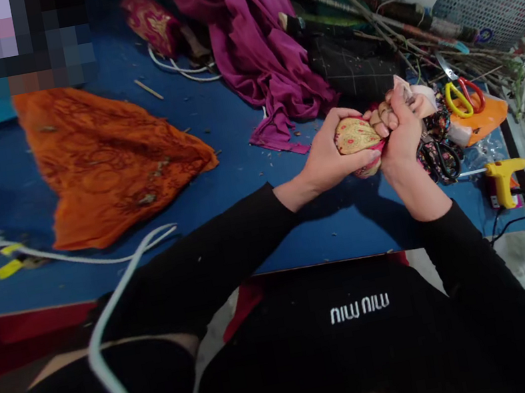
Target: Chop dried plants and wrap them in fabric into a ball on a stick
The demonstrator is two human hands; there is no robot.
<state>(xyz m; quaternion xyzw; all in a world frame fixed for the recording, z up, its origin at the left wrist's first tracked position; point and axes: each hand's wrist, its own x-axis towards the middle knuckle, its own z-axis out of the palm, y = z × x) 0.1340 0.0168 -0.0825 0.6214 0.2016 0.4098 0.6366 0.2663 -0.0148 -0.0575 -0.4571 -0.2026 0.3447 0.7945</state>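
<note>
A stuffed bundle of yellow fabric (352,135) with a red pattern is between my two hands, above the right part of the blue table. My left hand (328,151) is closed around its rounded end, the thumb below and the fingers over the top. Gripping the other end, by a tan, knotted-looking part, is my right hand (402,138). Pale, pinkish cloth (421,99) sticks out past the right fingers. My hands partly cover the bundle, so how its two ends join is hidden. Dark flowered fabric (444,154) lies just beyond my right hand.
On the blue table (247,226) lie an orange cloth (104,163), a magenta cloth (255,42) and a heap of sticks (443,39). Red-and-yellow-handled scissors (464,94) and a yellow glue gun (504,181) are at the right. A white cord (112,379) crosses the left foreground.
</note>
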